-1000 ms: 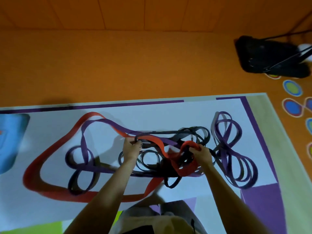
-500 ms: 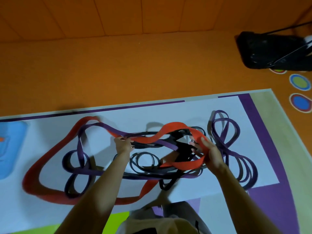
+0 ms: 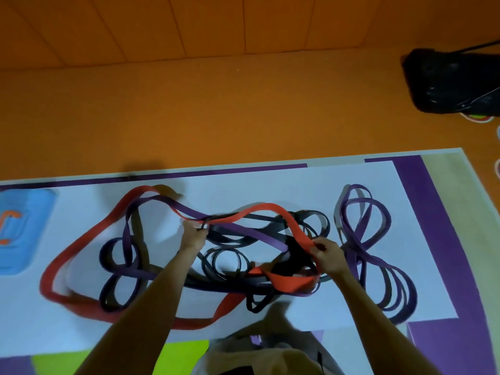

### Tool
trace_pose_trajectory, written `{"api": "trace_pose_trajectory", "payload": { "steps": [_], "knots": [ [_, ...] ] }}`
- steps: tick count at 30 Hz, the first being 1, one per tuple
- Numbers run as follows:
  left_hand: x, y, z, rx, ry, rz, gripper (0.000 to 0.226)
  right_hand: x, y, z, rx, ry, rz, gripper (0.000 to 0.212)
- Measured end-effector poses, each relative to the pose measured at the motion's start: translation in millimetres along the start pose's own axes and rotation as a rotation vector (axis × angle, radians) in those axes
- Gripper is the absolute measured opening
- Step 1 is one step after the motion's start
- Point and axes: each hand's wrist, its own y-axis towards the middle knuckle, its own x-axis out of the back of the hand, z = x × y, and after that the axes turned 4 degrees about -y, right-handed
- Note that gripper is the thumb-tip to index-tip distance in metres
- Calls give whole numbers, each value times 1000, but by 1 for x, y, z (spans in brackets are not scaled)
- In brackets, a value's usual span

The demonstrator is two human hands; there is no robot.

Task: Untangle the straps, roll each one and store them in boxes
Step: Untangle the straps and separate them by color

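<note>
We're looking down at the mat [image 3: 270, 185], which is lying on an orange floor [image 3: 216, 109], and the straps are sprawling across it in one big tangle. The left hand [image 3: 193, 235] is working at the mat's middle, fingers curled tight and pinching the red strap [image 3: 290, 283] right where it is crossing a purple strap [image 3: 270, 238]. The right hand [image 3: 328, 257] is sitting a little toward the mat's right end, fingers and thumb closing round that same red strap. Between the two hands the red is arching up off the mat, and the rest of it is looping wide toward the mat's left end. Black straps [image 3: 295, 250] are coiling under and between the hands. A separate bunch of purple loops [image 3: 357, 251] is lying at the mat's right end, just beside the right hand. Beyond the mat's far right corner a black bag [image 3: 454, 82] is resting on the floor.
</note>
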Motion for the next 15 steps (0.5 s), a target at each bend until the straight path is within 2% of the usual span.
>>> {"api": "trace_pose_trajectory", "payload": {
  "steps": [2,5,7,10,13,15],
  "knots": [
    [-3,-5,-8,4,4,7,34,-2,-3,-2,134,-55,13,23],
    [-9,-7,-11,-66,52,-61,28,-2,-15,5,324,-131,33,29],
    [-12,-8,-15,-42,13,-69,21,-5,-18,7,482,-196,16,40],
    [-12,-16,-28,117,-117,-62,22,-15,-19,7,669,-295,-54,30],
    [-13,-20,-30,214,-173,26,28,-20,-16,13,753,-355,-57,21],
    [-14,-21,-29,238,-174,57,27,-22,-13,22,667,-366,11,32]
  ]
}}
